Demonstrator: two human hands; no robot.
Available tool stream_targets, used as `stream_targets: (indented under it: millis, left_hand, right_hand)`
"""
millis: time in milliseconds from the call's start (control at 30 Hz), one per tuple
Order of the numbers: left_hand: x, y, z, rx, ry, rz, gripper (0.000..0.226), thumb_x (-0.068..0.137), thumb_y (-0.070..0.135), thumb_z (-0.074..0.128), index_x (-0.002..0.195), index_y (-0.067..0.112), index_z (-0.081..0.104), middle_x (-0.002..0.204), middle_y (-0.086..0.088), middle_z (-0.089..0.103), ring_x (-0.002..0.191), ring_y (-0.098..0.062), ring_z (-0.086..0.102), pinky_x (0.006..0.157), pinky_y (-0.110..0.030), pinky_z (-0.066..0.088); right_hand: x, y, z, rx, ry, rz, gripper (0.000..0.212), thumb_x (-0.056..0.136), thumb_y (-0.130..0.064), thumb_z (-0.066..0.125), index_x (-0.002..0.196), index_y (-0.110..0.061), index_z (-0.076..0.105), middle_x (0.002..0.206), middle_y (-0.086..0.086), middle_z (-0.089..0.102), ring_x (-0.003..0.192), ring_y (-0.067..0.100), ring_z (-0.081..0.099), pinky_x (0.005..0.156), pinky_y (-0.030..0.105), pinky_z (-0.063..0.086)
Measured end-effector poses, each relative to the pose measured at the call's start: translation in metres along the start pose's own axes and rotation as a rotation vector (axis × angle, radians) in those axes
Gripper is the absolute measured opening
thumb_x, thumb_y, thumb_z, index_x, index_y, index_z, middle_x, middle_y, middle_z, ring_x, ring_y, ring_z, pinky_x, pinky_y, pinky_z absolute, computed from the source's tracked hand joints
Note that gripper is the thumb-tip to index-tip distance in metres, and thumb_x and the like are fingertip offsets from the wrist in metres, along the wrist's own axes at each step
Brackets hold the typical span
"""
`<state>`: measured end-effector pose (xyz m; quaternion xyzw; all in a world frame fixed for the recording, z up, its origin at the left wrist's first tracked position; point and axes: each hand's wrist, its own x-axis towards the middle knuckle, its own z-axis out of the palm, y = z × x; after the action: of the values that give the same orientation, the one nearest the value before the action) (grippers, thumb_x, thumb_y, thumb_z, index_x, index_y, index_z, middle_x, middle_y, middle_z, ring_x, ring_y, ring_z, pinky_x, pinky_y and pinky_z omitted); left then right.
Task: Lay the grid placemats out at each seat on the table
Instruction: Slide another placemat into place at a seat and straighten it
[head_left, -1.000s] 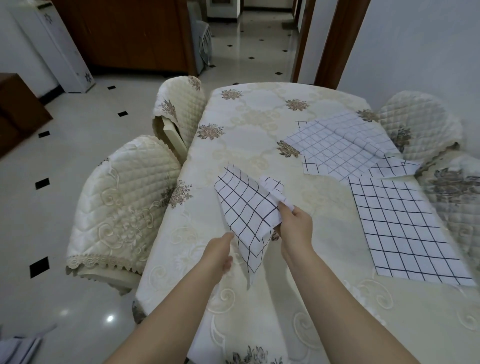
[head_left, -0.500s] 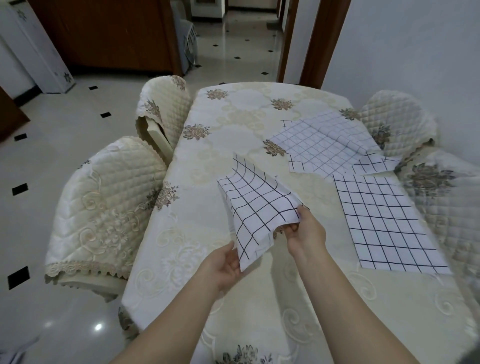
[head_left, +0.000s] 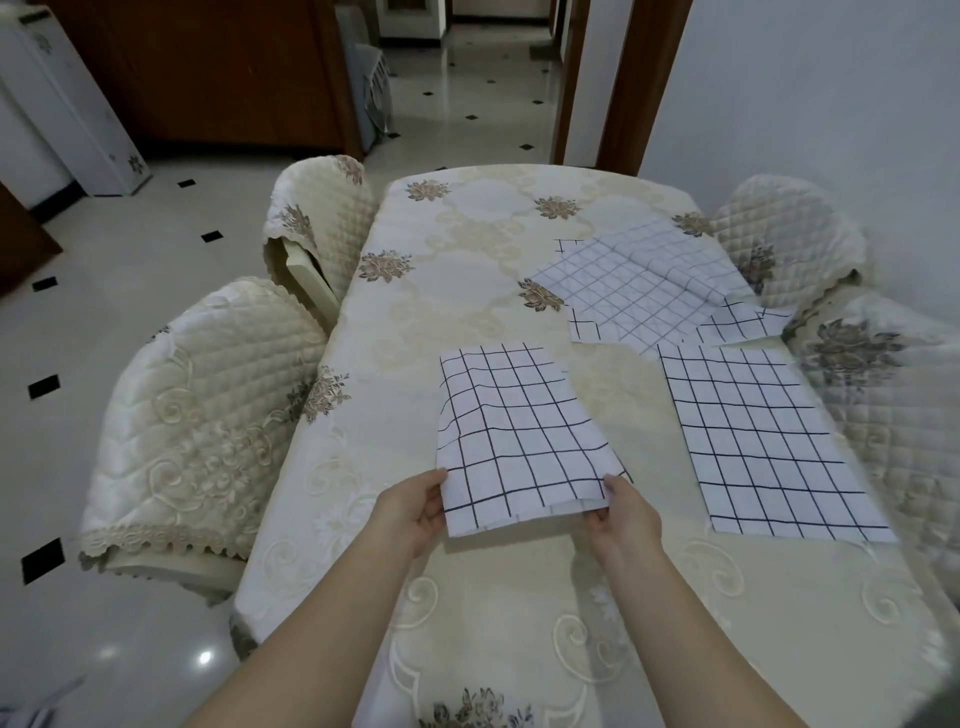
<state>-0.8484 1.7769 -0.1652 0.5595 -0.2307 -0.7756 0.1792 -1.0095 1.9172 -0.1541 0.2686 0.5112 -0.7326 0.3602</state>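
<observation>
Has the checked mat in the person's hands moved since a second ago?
Yes. The held placemat has opened out flat and shifted rightward, nearer the laid placemat, gripped by the left hand and right hand.

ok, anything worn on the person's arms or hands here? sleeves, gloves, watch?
Nothing visible. The left hand and right hand are bare, no gloves or rings to be seen. Both forearms are bare to the frame edge: no sleeves, watch or bands.

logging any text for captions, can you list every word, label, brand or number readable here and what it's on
None: no readable text in this view.
held placemat: only a black grid, no words.
flat placemat and the pile of placemats: grid lines only.
tablecloth: flower motifs, no lettering.
white appliance: small floral marks, too blurred to tell if any is a label.
</observation>
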Motion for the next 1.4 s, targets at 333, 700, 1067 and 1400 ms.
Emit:
stream_targets:
  millis: [333,700,1067,1400]
  left_hand:
    - [0.016,0.007,-0.052,0.089,0.211,0.078,0.006,0.084,0.001,0.065,0.088,-0.004,0.065,0.078,-0.016,0.068,0.064,-0.026,0.063,0.054,-0.032,0.055]
    - [0.047,0.051,-0.119,0.199,0.229,0.095,0.01,0.08,0.003,0.07,0.088,-0.002,0.068,0.092,-0.022,0.07,0.083,-0.035,0.068,0.077,-0.045,0.057]
    - [0.077,0.104,-0.159,0.393,0.124,-0.023,0.036,0.078,0.005,0.074,0.108,-0.01,0.062,0.098,-0.026,0.069,0.086,-0.038,0.069,0.072,-0.047,0.058]
    - [0.087,0.119,-0.153,0.451,0.169,0.145,0.016,0.084,0.001,0.062,0.069,0.0,0.059,0.08,-0.021,0.059,0.073,-0.029,0.056,0.067,-0.04,0.052]
  right_hand:
    - [0.039,0.043,-0.007,-0.337,-0.078,0.167,0.024,0.087,0.0,0.06,0.109,0.008,0.062,0.106,0.024,0.065,0.085,0.034,0.065,0.077,0.047,0.055]
    - [0.056,0.089,0.056,-0.784,-0.07,0.035,0.026,0.075,-0.027,0.077,0.087,-0.007,0.067,0.104,0.019,0.07,0.097,0.036,0.068,0.086,0.053,0.055]
    - [0.071,0.127,0.118,-1.024,-0.039,-0.177,0.034,0.075,-0.037,0.07,0.081,-0.004,0.066,0.104,0.021,0.068,0.097,0.034,0.066,0.091,0.051,0.052]
    - [0.047,0.117,0.108,-1.022,-0.037,-0.12,0.013,0.078,-0.005,0.073,0.072,-0.006,0.062,0.076,0.014,0.062,0.078,0.029,0.06,0.081,0.045,0.052]
